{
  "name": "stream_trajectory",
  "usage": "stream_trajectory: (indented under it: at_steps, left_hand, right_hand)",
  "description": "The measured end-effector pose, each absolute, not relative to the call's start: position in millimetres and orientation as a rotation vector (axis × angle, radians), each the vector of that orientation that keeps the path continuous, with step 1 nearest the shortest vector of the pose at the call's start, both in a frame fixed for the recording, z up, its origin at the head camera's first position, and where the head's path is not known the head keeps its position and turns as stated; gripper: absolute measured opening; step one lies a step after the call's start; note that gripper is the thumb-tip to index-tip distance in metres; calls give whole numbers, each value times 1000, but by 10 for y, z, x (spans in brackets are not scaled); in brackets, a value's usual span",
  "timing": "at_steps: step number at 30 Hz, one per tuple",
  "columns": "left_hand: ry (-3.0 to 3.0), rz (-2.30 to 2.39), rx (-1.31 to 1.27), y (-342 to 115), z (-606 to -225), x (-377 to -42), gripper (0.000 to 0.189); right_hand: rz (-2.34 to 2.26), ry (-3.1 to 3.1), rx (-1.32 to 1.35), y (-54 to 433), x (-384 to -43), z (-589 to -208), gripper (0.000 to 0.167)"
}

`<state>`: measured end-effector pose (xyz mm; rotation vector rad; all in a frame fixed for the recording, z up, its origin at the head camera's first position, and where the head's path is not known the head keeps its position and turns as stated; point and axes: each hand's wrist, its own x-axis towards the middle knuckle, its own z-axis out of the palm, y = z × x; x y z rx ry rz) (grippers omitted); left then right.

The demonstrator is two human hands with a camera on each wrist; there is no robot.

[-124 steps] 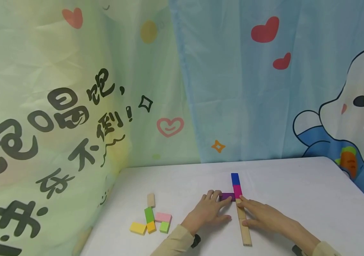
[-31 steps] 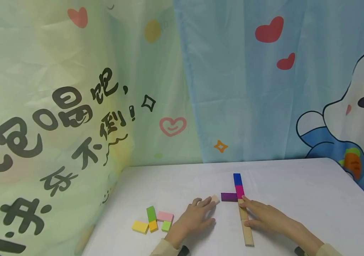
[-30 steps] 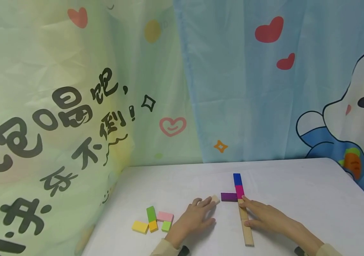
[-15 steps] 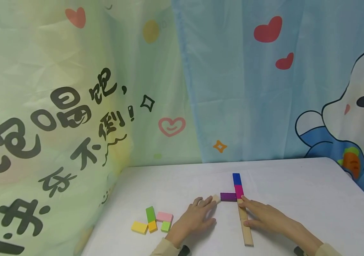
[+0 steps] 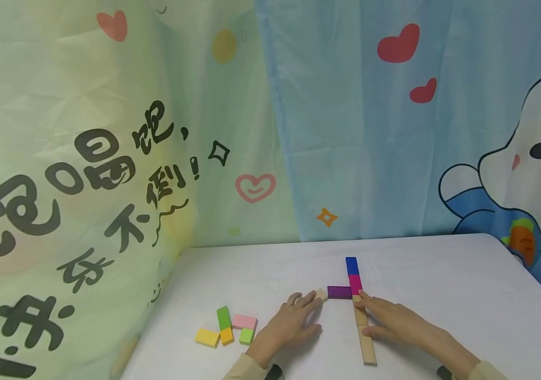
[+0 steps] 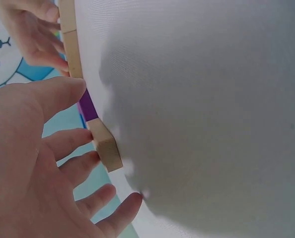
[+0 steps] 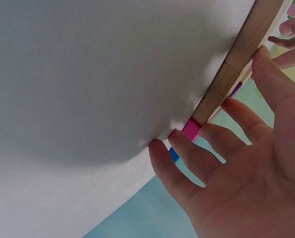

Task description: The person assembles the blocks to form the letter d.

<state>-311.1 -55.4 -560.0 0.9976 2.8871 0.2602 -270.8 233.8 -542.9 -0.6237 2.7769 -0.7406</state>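
Note:
A row of flat blocks runs away from me: blue [image 5: 352, 266], magenta [image 5: 354, 285] and plain wooden blocks [image 5: 364, 335] nearest. From the row's left side juts a purple block [image 5: 339, 292], lying crosswise. Left of it lies a small wooden block [image 5: 321, 295], partly covered by my left hand [image 5: 289, 322]. In the left wrist view my fingertips touch that wooden block [image 6: 105, 146], and its end meets the purple one. My right hand [image 5: 396, 322] rests along the right side of the wooden blocks, thumb and fingertips against them, reaching to the magenta block.
Left of my hands lie loose blocks: dark green [image 5: 224, 317], yellow [image 5: 207, 338], orange [image 5: 226, 336], pink [image 5: 244, 321] and light green [image 5: 246, 336]. All lie on a white table [image 5: 422, 269]. A printed curtain [image 5: 327, 121] hangs behind it.
Since the earliest frame, the small wooden block has left the loose group and come beside the purple block, with my left hand at it. Over the last half second almost nothing has moved.

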Motion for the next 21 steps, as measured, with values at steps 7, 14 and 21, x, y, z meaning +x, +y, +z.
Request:
stream_trajectory:
  at_steps: [7,14,21]
  left_hand:
    - [2897,250,1006,-560,-5596,-3106,59]
    - [2932,284,1046,-569,-5588,-3130,59]
    - [3223,485,995,-987,-5573,-3078,44]
  right_hand:
    - [-731,2773,-619,2339,-2717,-5442,67]
    - [-715,2789,-589,2347,-2732,-5442,69]
    - [-737,2779,-619,2335,-2719,-5439,68]
